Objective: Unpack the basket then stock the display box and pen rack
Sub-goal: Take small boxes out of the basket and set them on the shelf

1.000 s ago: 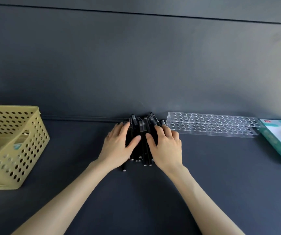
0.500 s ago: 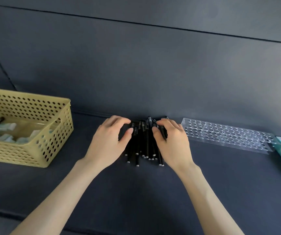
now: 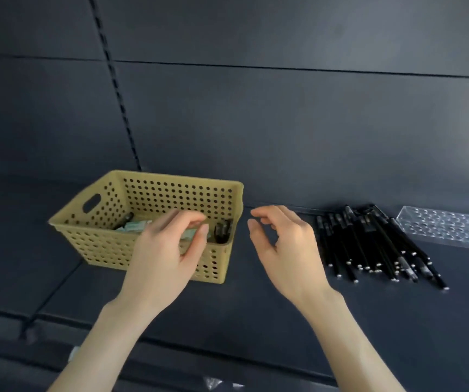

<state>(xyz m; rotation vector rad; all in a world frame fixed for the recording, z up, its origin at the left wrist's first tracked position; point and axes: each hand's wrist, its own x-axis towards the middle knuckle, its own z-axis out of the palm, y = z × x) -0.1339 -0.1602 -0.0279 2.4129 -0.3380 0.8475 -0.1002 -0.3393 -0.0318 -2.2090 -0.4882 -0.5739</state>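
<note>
Both hands are leaving the pen pile (image 3: 369, 244) beside the pen rack (image 3: 451, 227) and heading for the basket (image 3: 100, 244), left hand (image 3: 168, 250) and right hand (image 3: 284, 250) loosely curled, gripping nothing. Inside it, more pens (image 3: 222, 232) are waiting, likely light, stiff and slippery; pinching them mid-barrel seems best

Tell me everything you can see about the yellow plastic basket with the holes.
The yellow perforated plastic basket is rectangular and open-topped, with walls dotted with round holes and an oval handle slot in its left end. It stands upright on the dark surface. Inside lie pale green packets and, in the right corner, black objects. The left hand hovers at its near rim; contact cannot be told.
</note>
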